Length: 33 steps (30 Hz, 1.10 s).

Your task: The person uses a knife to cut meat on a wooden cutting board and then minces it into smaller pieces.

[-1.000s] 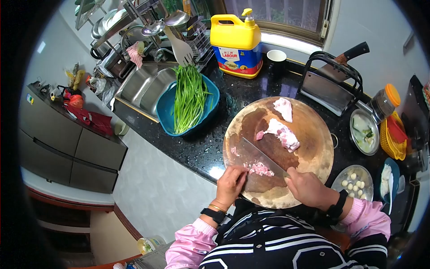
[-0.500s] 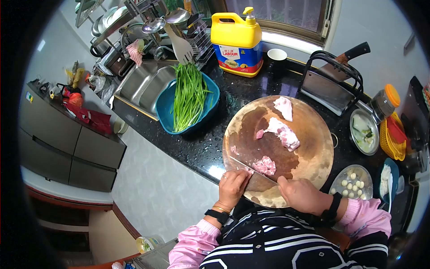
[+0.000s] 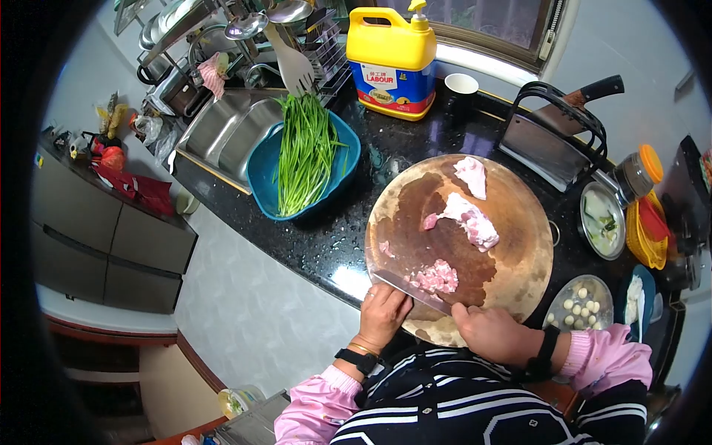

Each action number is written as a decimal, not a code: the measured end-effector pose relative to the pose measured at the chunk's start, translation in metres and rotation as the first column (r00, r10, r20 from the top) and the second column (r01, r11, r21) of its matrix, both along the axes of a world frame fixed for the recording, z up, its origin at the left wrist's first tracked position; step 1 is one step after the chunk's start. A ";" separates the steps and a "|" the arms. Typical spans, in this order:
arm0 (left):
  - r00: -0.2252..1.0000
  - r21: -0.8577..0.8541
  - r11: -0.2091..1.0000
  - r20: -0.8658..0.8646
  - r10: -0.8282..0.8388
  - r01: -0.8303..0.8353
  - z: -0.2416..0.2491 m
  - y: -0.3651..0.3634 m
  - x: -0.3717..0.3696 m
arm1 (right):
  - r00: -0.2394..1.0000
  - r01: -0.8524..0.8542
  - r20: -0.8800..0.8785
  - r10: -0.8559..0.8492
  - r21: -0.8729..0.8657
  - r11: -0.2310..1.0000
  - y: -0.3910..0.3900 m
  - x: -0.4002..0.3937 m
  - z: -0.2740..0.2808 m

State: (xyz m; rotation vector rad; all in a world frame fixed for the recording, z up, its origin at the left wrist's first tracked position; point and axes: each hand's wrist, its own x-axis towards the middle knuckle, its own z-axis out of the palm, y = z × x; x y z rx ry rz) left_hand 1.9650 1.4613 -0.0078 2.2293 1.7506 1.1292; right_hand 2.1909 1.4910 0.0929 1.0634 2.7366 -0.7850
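Observation:
A round wooden board (image 3: pixel 512 274) lies on the dark counter. My right hand (image 3: pixel 493 331) is closed round the handle of a cleaver (image 3: pixel 412 291), whose blade reaches left over the board's near edge. My left hand (image 3: pixel 383 315) is at the near-left edge of the board, fingers curled against the blade; what they hold, if anything, is hidden. Just beyond the blade is a small pile of chopped meat (image 3: pixel 436 277). Farther back are a larger meat piece (image 3: pixel 473 224) and a pale piece (image 3: pixel 471 177). A small scrap (image 3: pixel 386 248) lies at the left.
Left of the board stands a blue basin (image 3: pixel 348 159) with green stalks (image 3: pixel 308 152), beside a steel sink (image 3: pixel 233 133). Behind are a yellow jug (image 3: pixel 391 59), a white cup (image 3: pixel 461 84) and a knife rack (image 3: pixel 545 148). Bowls and a plate of white balls (image 3: pixel 582 302) sit right.
The blade now shows a narrower face and lies nearer the chopped meat's front edge. My left fingers are more tucked in at the blade. The view has shifted slightly.

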 end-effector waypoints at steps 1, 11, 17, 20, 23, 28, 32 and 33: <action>1.000 -0.004 1.000 0.003 0.005 -0.005 0.001 0.000 0.000 | 1.000 -0.006 -0.001 0.006 0.002 1.000 0.004 -0.005 -0.001; 0.998 0.020 0.999 0.042 -0.037 0.037 0.010 -0.004 -0.002 | 0.964 0.011 -0.265 0.029 0.146 0.989 0.050 -0.056 -0.032; 0.999 0.052 0.998 0.029 -0.034 0.033 0.003 -0.004 -0.002 | 0.992 -0.020 -0.122 0.026 0.048 0.999 0.027 -0.018 0.007; 0.999 0.051 0.999 0.025 -0.020 0.019 0.004 -0.004 -0.001 | 0.996 -0.048 -0.080 0.050 0.033 0.998 0.012 0.002 0.010; 1.000 0.050 0.999 0.026 -0.015 0.013 0.002 -0.003 -0.001 | 0.996 -0.045 -0.071 0.048 0.048 0.998 0.003 0.009 0.005; 0.999 0.050 0.999 0.041 0.012 -0.014 0.004 -0.001 -0.002 | 0.999 -0.028 0.015 0.029 -0.037 0.999 0.011 -0.016 0.004; 0.999 0.015 1.000 0.041 -0.004 0.004 0.004 -0.004 -0.004 | 0.986 -0.038 -0.161 0.041 0.021 0.999 0.031 -0.053 -0.017; 0.998 0.015 0.999 0.046 -0.037 0.036 0.006 -0.004 -0.005 | 0.969 -0.023 -0.244 0.035 0.051 0.998 0.037 -0.058 -0.024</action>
